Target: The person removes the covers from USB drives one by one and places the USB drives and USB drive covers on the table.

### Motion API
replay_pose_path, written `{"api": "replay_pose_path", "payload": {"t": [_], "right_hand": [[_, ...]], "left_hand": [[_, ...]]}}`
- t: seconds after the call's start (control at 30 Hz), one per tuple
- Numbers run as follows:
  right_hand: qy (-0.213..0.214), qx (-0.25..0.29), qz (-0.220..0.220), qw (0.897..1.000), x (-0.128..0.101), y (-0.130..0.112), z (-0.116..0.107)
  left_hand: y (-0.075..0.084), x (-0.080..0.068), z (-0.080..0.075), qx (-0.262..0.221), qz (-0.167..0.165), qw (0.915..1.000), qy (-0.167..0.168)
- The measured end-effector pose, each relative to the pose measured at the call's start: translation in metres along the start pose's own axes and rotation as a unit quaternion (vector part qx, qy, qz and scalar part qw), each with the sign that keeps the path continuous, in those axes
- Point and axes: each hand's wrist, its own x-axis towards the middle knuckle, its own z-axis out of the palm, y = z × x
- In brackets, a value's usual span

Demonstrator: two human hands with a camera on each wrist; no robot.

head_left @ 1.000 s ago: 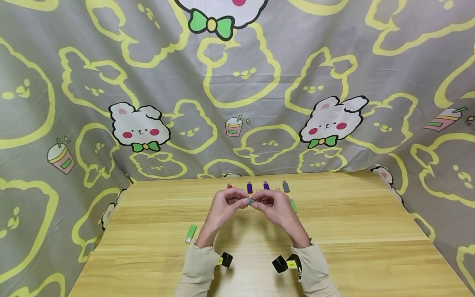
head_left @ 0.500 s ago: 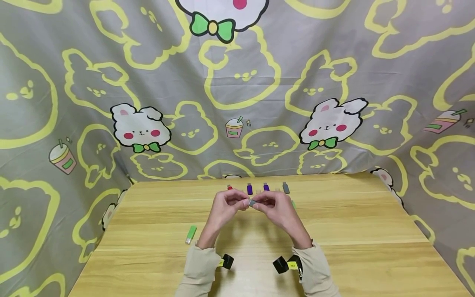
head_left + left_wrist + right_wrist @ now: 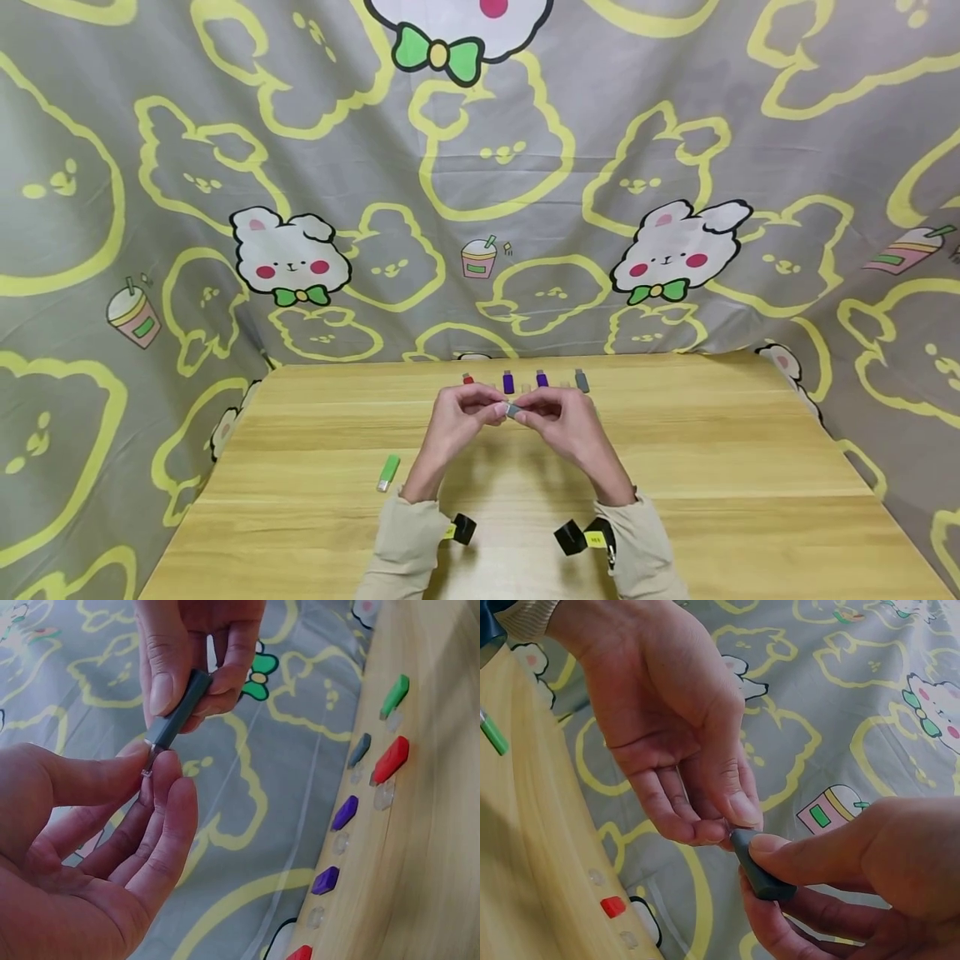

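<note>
Hands met above the tabletop (image 3: 675,467): your right hand (image 3: 567,425) pinched the grey stick (image 3: 178,710) so your left hand (image 3: 455,423) could pinch its clear cap (image 3: 147,769).

Row of drives (image 3: 525,382) at table (image 3: 750,467) back edge, hands before it, lone drive (image 3: 387,472) left

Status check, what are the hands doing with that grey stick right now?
Right hand grips grey stick. Left hand pinches its clear cap. Nothing between them.
</note>
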Motion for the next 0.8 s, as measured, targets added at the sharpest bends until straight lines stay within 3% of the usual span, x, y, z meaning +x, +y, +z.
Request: {"api": "replay_pose_path", "payload": {"t": [0.23,0.47,0.6,0.8], "right_hand": [[-0.001,-0.007,0.015,1.0,-0.001,-0.001,-0.002],[0.019,-0.014,0.053,0.998,-0.003,0.011,-0.027],[0.021,-0.014,0.05,0.998,-0.003,0.019,-0.035],[0.034,-0.009,0.066,0.997,0.003,0.026,-0.03]], "left_hand": [[-0.001,0.0,0.0,-0.01,-0.008,0.9999,0.002],[-0.001,0.002,-0.025,-0.065,-0.02,0.9954,0.068],[-0.002,0.004,-0.034,-0.064,-0.025,0.9962,0.054],[-0.007,0.006,-0.037,-0.027,-0.021,0.9983,0.047]]}}
